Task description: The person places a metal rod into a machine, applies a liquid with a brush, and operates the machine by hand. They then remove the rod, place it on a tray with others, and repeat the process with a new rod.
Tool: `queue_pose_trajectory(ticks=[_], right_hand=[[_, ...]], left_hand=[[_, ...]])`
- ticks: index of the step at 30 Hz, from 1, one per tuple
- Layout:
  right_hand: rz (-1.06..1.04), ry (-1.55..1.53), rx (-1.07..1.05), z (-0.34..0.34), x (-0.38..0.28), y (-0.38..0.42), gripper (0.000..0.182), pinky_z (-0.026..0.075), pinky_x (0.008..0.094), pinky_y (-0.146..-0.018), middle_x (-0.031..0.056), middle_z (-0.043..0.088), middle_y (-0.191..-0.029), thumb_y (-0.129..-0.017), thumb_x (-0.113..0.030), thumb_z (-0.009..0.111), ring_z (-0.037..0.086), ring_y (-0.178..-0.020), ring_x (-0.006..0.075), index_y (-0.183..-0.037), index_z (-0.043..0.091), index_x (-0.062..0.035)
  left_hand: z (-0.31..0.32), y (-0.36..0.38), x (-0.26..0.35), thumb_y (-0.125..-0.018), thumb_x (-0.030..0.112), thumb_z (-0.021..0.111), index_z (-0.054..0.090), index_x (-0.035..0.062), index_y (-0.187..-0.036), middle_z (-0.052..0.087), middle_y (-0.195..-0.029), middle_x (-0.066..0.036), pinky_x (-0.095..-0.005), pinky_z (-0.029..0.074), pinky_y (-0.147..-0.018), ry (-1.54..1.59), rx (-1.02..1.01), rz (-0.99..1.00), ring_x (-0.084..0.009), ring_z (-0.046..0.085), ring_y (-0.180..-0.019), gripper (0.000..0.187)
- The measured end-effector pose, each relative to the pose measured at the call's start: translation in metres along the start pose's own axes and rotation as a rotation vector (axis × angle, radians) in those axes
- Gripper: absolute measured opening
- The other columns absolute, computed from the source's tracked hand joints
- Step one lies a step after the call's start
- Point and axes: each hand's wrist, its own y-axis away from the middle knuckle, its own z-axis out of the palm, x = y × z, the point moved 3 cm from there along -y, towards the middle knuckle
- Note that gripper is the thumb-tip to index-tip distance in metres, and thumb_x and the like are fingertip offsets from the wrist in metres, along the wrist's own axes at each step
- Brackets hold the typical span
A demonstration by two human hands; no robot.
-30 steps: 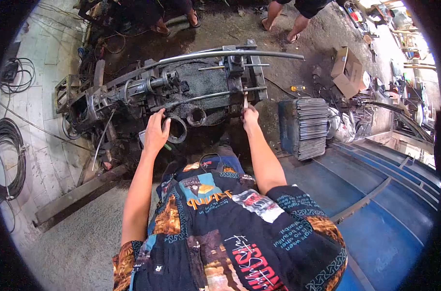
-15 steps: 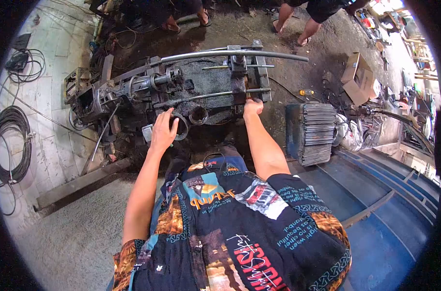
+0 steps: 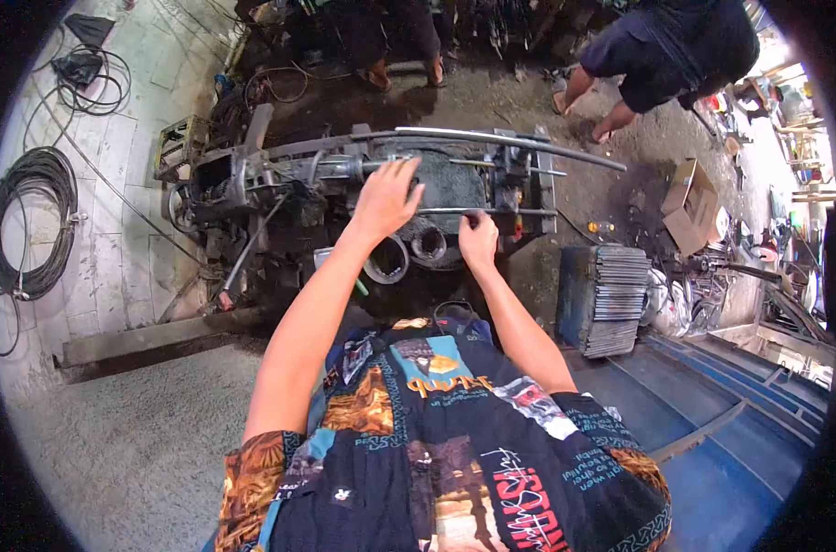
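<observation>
Two hands on the greasy bending machine point(image 3: 280, 184): left hand point(image 3: 386, 198) spread wide, fingers open, palm over the dark machine bed point(image 3: 441, 179) just near of the long bent pipe point(image 3: 492, 138); right hand point(image 3: 478, 241) closed round the thin horiz. rod point(image 3: 505, 212) at the bed's near edge, beside two steel rings point(image 3: 409, 253). Step judged: setting/adjusting the rod w/ pipe clamped across the far side, approx. mid-job. Next move likely needs firm right-hand pull on rod and left clear of clamp block point(image 3: 515, 175); co-worker's legs point(image 3: 602, 101) stand far right.
</observation>
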Motion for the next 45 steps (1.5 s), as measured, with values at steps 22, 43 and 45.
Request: queue_pose_trajectory(ticks=[22,43,45], right_hand=[[0.218,0.341,-0.526,0.301,-0.229,0.108,0.044,0.049,0.0353,-0.051,0.0141,0.067,-0.071,-0.089,-0.037,0.062,0.065,-0.058,0.0233,-0.091,0.064,0.0068],[0.397,0.015,-0.598,0.305,-0.293,0.173,0.022,0.033,0.0274,-0.043,0.0001,0.048,-0.062,-0.089,-0.013,0.05,0.042,-0.047,0.0093,-0.094,0.063,0.0039],[0.433,-0.003,-0.614,0.311,-0.308,0.186,0.024,0.038,0.029,-0.048,0.001,0.054,-0.064,-0.087,-0.011,0.051,0.048,-0.052,0.0106,-0.101,0.064,0.0048]], left_hand=[[-0.222,0.146,-0.3,-0.087,0.021,0.06,0.057,-0.0014,-0.115,0.062,-0.106,-0.017,-0.0444,0.048,-0.086,0.116,0.06,-0.101,-0.0357,0.058,-0.1,0.037],[-0.112,0.359,-0.446,-0.087,0.023,0.064,0.047,0.0155,-0.138,0.042,-0.137,-0.019,-0.0479,0.05,-0.092,-0.06,-0.381,-0.774,-0.0398,0.046,-0.121,0.054],[-0.107,0.363,-0.444,-0.088,0.025,0.064,0.043,0.0204,-0.142,0.038,-0.143,-0.02,-0.0482,0.05,-0.094,-0.126,-0.417,-0.816,-0.0419,0.043,-0.125,0.058]])
